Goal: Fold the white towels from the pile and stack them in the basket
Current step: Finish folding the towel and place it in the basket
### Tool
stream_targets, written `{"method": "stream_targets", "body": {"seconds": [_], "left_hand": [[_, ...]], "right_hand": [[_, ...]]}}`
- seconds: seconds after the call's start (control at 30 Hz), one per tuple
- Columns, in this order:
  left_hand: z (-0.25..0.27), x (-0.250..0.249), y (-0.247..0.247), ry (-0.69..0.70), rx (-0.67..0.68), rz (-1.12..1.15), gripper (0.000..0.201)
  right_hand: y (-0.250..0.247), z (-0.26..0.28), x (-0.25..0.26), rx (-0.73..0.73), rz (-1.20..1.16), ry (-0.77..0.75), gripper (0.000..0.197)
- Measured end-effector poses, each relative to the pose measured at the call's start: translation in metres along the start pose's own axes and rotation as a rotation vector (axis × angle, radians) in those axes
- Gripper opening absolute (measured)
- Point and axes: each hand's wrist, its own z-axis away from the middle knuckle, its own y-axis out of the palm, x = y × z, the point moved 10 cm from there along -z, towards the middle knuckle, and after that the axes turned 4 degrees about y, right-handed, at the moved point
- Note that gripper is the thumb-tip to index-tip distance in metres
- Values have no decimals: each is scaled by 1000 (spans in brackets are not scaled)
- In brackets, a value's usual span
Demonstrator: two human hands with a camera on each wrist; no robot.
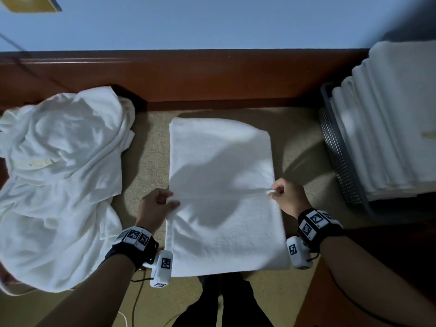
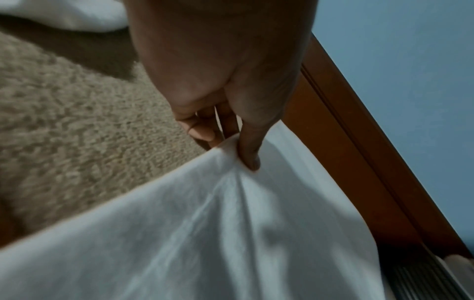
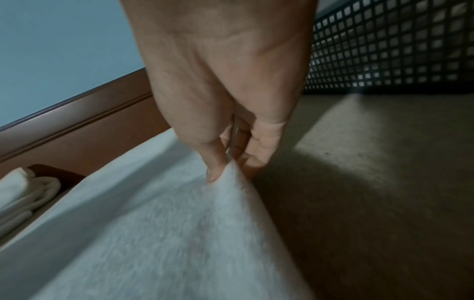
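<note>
The floor is a beige carpet [image 1: 151, 147] with a rough short pile. Along the top of the frame runs a red-brown wooden baseboard [image 1: 212, 76], and above it a pale blue wall [image 1: 212, 22].

In the centre of the frame lies the white towel [image 1: 221, 166], a folded rectangle. Its long axis runs from the bottom of the frame up toward the baseboard, and its short edges are parallel with the wall. A raised crease crosses it from side to side, between the two hands.

The left hand [image 1: 157, 205] pinches the towel's left edge, the thumb on top and the fingers curled under the cloth. The right hand [image 1: 286, 197] pinches the right edge in the same way.

At the left of the frame is the pile [image 1: 59, 185] of loose white towels. It carries a faint yellowish print, too blurred to read. At the right edge stands a dark mesh basket [image 1: 335, 152], with folded towels [image 1: 389, 128] stacked inside and rising above its rim.

Each wrist wears a black band [image 1: 318, 224] with square black-and-white code markers.
</note>
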Motion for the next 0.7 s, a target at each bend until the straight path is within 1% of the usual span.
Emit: {"method": "stream_targets", "body": {"seconds": [0.07, 0.13, 0.2, 0.27, 0.3, 0.33, 0.4, 0.43, 0.47, 0.53, 0.6, 0.63, 0.67, 0.7], "left_hand": [[-5, -5, 0, 12, 3, 9, 28], [-6, -7, 1, 17, 14, -50, 31], [-8, -10, 8, 6, 58, -65, 37], [-17, -16, 9, -32, 86, 55, 44], [-25, -23, 8, -40, 81, 101, 45], [-35, -30, 3, -36, 46, 105, 43], [-55, -52, -7, -15, -44, 26, 33], [-66, -61, -10, -16, -78, -28, 30], [-79, -68, -9, -32, -90, -77, 31], [-103, -77, -3, -86, -75, -157, 33], [-123, -84, 8, -109, -8, -254, 36], [-130, -89, 13, -100, 26, -307, 37], [-135, -92, 17, -94, 39, -336, 37], [-139, -97, 20, -101, 37, -334, 34]], "right_hand": [[-1, -8, 4, 46, 41, -7, 14], [2, -12, 6, 118, 95, -17, 15], [4, -19, 6, 206, 133, -17, 21], [-6, -33, 6, 237, 62, 19, 30], [-17, -42, 11, 222, -8, 42, 35], [-25, -58, 15, 193, -84, 57, 44], [-35, -88, 28, 166, -234, 120, 58], [-36, -100, 36, 178, -317, 171, 63], [-33, -113, 41, 200, -349, 233, 67], [-26, -127, 61, 287, -413, 291, 69], [-17, -147, 82, 382, -449, 283, 63], [-17, -157, 89, 395, -469, 266, 63], [-20, -168, 93, 375, -469, 259, 72], [-24, -185, 91, 341, -493, 266, 75]]}}
